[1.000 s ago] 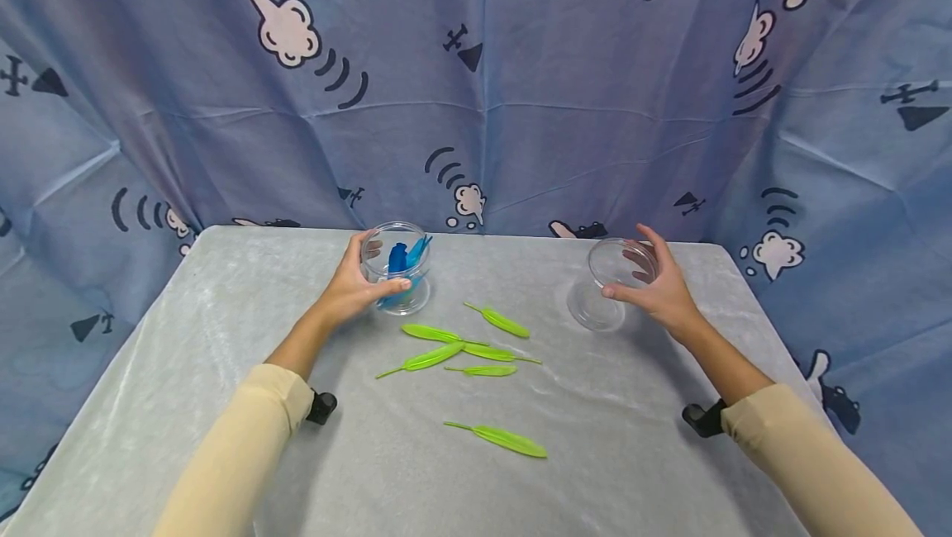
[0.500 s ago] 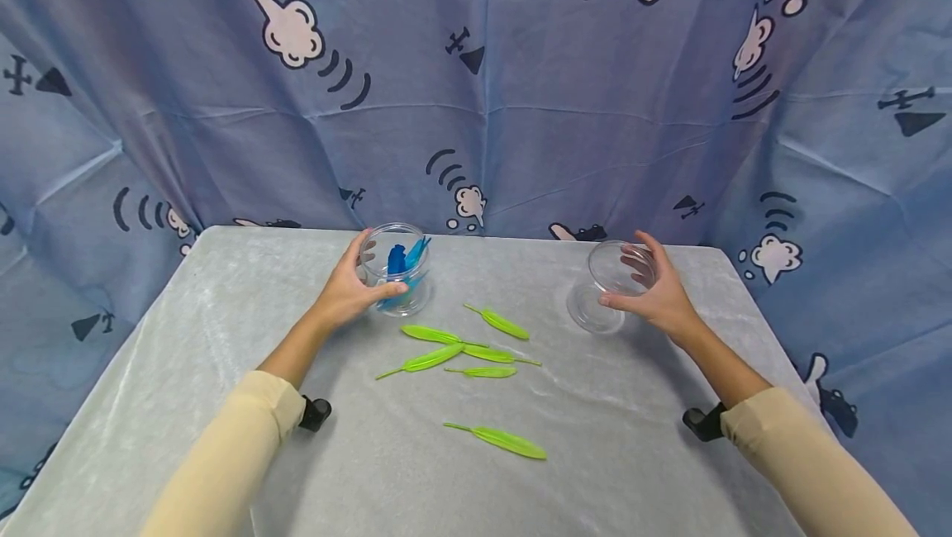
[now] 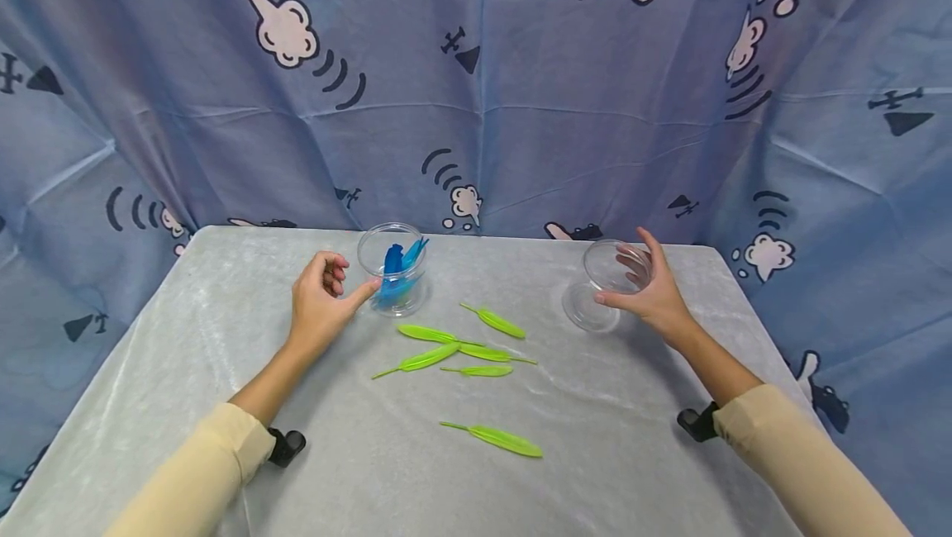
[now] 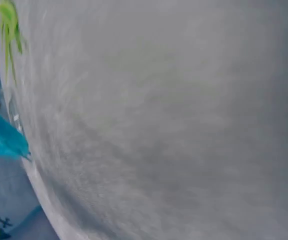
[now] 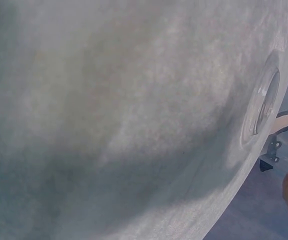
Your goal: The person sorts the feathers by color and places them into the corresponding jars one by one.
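Observation:
A clear cup with a wide foot (image 3: 370, 263) stands at the back left of the table, with blue feathers (image 3: 405, 263) inside it. Beside its left wall is my left hand (image 3: 321, 301), fingers loosely bent and away from the cup, the thumb tip overlapping its edge. My right hand (image 3: 656, 297) holds a second clear cup (image 3: 604, 264) at the back right, thumb in front and fingers behind. No feathers show in that cup. Several green feathers (image 3: 491, 370) lie between the cups and nearer the front. The left wrist view catches a blue feather (image 4: 4, 139) at its edge.
A grey cloth covers the table (image 3: 357, 471). Its back edge meets a blue patterned curtain (image 3: 521, 66). One green feather (image 3: 506, 440) lies apart, closer to the front. Black wrist cameras (image 3: 286, 448) sit at both cuffs.
My left hand has let go of the cup with the blue feathers and moved left and slightly toward me. The right hand stays at its cup, and the green feathers lie as before.

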{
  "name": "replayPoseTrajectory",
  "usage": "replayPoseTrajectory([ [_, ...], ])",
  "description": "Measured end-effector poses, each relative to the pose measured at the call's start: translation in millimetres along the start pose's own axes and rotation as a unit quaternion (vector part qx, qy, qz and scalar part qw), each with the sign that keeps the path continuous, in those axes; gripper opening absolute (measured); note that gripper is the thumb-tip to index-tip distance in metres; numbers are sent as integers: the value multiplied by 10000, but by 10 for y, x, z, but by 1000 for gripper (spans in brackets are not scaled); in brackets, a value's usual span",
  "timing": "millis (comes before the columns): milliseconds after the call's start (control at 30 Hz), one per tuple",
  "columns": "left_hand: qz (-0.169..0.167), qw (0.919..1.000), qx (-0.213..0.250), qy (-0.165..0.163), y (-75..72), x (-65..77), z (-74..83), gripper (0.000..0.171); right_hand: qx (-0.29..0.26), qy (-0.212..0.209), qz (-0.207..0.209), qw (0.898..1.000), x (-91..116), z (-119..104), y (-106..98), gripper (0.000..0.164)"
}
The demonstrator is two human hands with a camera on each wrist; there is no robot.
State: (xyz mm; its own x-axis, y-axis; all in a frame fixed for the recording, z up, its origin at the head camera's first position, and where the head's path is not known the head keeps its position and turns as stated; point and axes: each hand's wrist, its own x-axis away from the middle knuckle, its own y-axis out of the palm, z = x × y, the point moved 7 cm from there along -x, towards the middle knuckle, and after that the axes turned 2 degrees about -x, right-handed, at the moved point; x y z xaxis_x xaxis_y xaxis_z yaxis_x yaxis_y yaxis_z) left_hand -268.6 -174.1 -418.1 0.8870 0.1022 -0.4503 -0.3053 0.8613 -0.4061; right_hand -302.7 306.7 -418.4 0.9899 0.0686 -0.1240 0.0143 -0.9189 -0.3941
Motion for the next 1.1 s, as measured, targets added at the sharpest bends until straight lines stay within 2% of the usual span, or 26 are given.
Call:
replayPoseTrajectory([
  [67,-429,9990,146,-37,56,62,1,37,-53,1,-19,10000,8,-32,11,125],
  [133,-1084,9933,317,-239,149,140,-23,31,-80,6,-40,10000,18,-65,22,124],
  [233,-2064,9757,545,-492,299,268,-75,31,-103,36,-63,9999,27,-87,33,122],
  [300,-2603,9619,612,-569,381,350,-105,33,-113,51,-73,9999,32,-97,38,121],
  [433,-3356,9384,680,-472,494,478,-124,34,-174,55,-48,9998,60,-150,37,120],
  [567,-3763,9244,564,-250,559,555,-108,34,-191,25,-32,9998,102,-233,38,118],
  [733,-4090,9123,139,160,621,621,-55,32,-237,-21,-35,9997,118,-268,44,116],
  [1100,-4047,9136,153,359,613,619,-28,19,-210,-103,-63,9997,128,-285,56,106],
])
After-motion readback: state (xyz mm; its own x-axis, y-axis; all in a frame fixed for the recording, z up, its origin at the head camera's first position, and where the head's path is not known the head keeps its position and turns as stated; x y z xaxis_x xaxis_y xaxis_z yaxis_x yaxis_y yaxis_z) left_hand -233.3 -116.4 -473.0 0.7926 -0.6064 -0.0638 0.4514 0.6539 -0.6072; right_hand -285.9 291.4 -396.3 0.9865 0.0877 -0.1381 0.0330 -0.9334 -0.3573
